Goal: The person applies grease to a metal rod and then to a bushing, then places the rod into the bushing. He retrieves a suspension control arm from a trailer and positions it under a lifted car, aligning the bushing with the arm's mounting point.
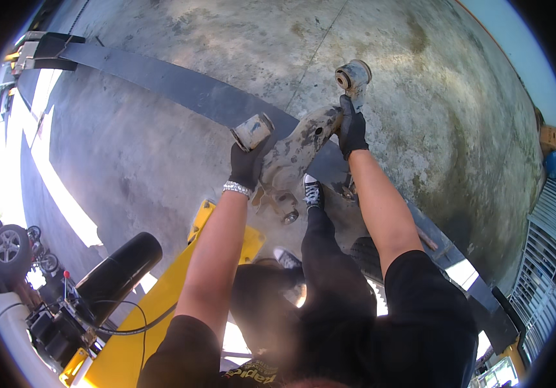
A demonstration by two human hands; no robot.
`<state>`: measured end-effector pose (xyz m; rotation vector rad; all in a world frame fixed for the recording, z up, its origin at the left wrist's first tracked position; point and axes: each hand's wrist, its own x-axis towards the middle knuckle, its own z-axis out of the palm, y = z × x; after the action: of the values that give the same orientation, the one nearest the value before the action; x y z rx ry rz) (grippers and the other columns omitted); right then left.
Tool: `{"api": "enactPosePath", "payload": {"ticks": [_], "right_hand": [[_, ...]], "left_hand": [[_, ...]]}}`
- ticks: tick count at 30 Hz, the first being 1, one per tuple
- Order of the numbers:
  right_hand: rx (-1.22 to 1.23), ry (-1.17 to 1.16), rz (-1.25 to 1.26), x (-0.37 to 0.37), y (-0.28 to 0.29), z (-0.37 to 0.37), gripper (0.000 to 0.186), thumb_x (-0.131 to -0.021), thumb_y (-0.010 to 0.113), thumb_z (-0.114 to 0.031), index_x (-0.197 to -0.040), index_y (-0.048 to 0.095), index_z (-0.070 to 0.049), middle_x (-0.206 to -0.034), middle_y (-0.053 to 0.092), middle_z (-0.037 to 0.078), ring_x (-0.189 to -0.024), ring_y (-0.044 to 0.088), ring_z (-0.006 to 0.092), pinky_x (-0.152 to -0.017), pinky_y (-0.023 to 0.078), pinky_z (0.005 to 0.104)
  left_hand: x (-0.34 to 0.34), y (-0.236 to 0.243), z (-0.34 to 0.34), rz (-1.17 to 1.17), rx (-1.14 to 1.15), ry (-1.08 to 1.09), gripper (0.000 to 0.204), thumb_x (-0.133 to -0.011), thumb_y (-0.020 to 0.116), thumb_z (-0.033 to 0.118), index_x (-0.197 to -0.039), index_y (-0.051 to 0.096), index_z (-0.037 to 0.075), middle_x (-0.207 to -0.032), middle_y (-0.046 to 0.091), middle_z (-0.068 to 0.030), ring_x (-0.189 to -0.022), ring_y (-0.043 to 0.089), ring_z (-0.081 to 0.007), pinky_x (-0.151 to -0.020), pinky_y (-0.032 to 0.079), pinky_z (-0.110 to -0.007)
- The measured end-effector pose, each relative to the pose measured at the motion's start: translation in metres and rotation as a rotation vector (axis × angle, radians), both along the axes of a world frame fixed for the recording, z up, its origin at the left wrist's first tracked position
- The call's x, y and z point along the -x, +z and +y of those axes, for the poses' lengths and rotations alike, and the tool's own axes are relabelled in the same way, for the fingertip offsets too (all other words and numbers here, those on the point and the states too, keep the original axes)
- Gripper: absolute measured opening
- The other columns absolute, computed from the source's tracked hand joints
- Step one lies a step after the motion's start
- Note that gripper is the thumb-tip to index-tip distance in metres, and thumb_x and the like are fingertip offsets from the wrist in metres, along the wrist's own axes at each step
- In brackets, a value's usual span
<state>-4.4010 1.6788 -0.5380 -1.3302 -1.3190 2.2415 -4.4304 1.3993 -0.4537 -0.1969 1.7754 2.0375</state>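
Between my two hands hangs a worn, dirt-stained suspension control arm (299, 141), held above the floor. My left hand (245, 166), in a black glove, grips it close to the left bushing (253, 132), a pale cylinder. My right hand (352, 129), gloved too, is closed round the neck beneath the right bushing (353, 75), which has a rusty end. At the arm's lower end a round metal joint (289, 216) points down toward my feet. My palms hide parts of the metal.
A dark steel strip (181, 87) crosses the stained concrete floor (161, 149). By my left arm stands a yellow lift post (142, 317) with a black cylinder (119, 268) and hoses. A wheel (8, 249) is at far left, metal slats (540, 258) at right.
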Motion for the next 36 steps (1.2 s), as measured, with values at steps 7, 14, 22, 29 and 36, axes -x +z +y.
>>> {"api": "enactPosePath", "payload": {"ticks": [7,14,22,29,36], "right_hand": [[-0.513,0.16,-0.402,0.022,-0.053,0.031,0.064,-0.093,0.073,-0.055,-0.109,0.072,0.007,-0.088,0.07,0.024,-0.082,0.065,0.0379,-0.076,0.05,0.047],[-0.705,0.344,-0.629,0.026,-0.098,0.044,0.067,-0.096,0.055,-0.069,-0.119,0.072,-0.008,-0.095,0.067,0.037,-0.097,0.066,0.0517,-0.087,0.051,0.0539],[-0.242,0.213,-0.45,0.012,-0.086,0.063,0.066,-0.086,0.079,-0.057,-0.108,0.072,0.005,-0.091,0.073,0.016,-0.077,0.073,0.0237,-0.068,0.06,0.0383],[-0.173,0.327,-0.362,-0.081,-0.018,0.084,0.057,-0.097,0.075,-0.047,-0.132,0.06,-0.004,-0.115,0.072,0.016,-0.103,0.071,0.0235,-0.092,0.056,0.0385],[-1.227,0.943,-0.519,-0.235,0.024,0.026,0.111,-0.077,0.089,-0.052,-0.161,0.034,-0.005,-0.161,0.04,0.024,-0.151,0.038,0.0382,-0.123,0.034,0.0526]], "left_hand": [[0.057,-0.073,0.04,-0.303,0.058,-0.009,0.046,-0.092,0.082,0.026,-0.128,0.07,0.001,-0.119,0.073,-0.006,-0.101,0.069,-0.0177,-0.089,0.054,-0.033],[0.035,-0.09,0.063,-0.1,0.233,0.129,0.042,-0.096,0.078,0.023,-0.13,0.066,0.0,-0.122,0.072,-0.0077,-0.109,0.067,-0.0162,-0.095,0.052,-0.033],[0.029,-0.085,0.076,-0.006,0.907,-0.067,0.109,-0.073,0.095,0.041,-0.156,0.038,-0.001,-0.14,0.053,-0.0294,-0.132,0.051,-0.0426,-0.113,0.043,-0.05],[0.028,-0.106,0.059,0.177,0.68,-0.066,0.108,-0.08,0.091,0.038,-0.155,0.029,-0.009,-0.147,0.049,-0.0307,-0.13,0.052,-0.0423,-0.112,0.043,-0.049],[0.014,-0.077,0.058,0.526,1.004,-0.213,0.106,-0.085,0.086,0.043,-0.161,0.027,-0.002,-0.15,0.044,-0.0295,-0.143,0.038,-0.0431,-0.117,0.037,-0.053]]}}
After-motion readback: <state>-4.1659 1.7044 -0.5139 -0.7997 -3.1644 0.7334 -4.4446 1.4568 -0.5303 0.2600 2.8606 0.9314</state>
